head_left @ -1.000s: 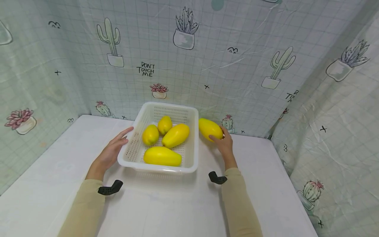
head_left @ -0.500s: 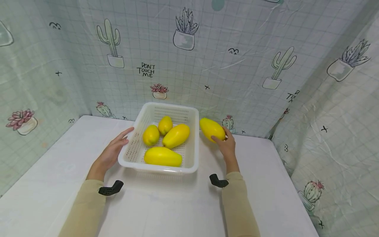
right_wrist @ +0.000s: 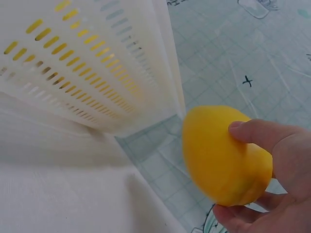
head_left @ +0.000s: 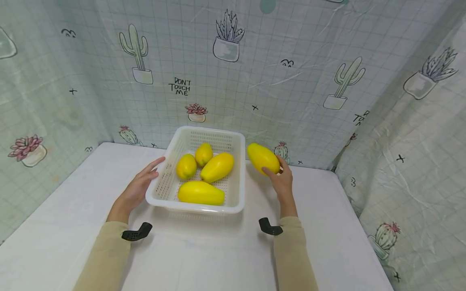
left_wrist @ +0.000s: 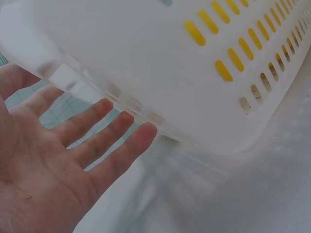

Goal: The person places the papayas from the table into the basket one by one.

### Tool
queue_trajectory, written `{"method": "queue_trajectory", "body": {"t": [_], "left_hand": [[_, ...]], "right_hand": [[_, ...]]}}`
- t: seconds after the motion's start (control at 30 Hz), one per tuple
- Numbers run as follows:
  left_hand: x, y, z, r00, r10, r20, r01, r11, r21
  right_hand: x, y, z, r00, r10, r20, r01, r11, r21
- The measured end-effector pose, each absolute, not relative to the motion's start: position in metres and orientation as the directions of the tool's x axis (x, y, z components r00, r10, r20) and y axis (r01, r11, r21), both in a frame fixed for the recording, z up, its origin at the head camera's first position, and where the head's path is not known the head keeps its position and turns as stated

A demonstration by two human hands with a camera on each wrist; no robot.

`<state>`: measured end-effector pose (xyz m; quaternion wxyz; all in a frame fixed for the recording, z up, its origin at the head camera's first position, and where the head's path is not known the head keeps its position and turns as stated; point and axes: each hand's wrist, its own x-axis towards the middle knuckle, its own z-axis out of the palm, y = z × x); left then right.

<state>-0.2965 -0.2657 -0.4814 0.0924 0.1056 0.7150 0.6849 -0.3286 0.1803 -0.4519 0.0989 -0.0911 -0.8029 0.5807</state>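
Note:
My right hand (head_left: pixel 282 180) grips a smooth yellow papaya (head_left: pixel 263 158) beside the right wall of a white plastic basket (head_left: pixel 239 173). In the right wrist view, the thumb lies on the near side of this papaya (right_wrist: pixel 218 155) and fingers curl under its end. It appears raised off the table. Inside the basket lie two long yellow papayas, one near the front (head_left: pixel 201 193) and one behind it (head_left: pixel 217 167), plus two smaller rounded yellow fruits (head_left: pixel 186 166). My left hand (head_left: pixel 136 188) is at the basket's left rim, its fingers fairly straight (left_wrist: pixel 112 145) along the outside.
The basket stands on a white table (head_left: pixel 196 250) toward its back edge. Behind and at both sides hangs a curtain (head_left: pixel 233 93) printed with potted cacti. Black wrist devices (head_left: pixel 137 232) sit on both sleeves.
My right hand has carried the papaya a little to the right, widening the gap to the basket, and its far end has risen slightly. The left hand and the basket look unmoved.

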Motion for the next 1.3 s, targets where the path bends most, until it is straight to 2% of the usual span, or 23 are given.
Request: {"method": "queue_trajectory", "body": {"t": [1.3], "left_hand": [[-0.296,-0.268,-0.481,-0.961,0.276,0.018,0.036,0.059,0.998]], "right_hand": [[-0.302,0.168,-0.428,-0.967,0.201,0.156,-0.094,0.289,-0.953]]}}
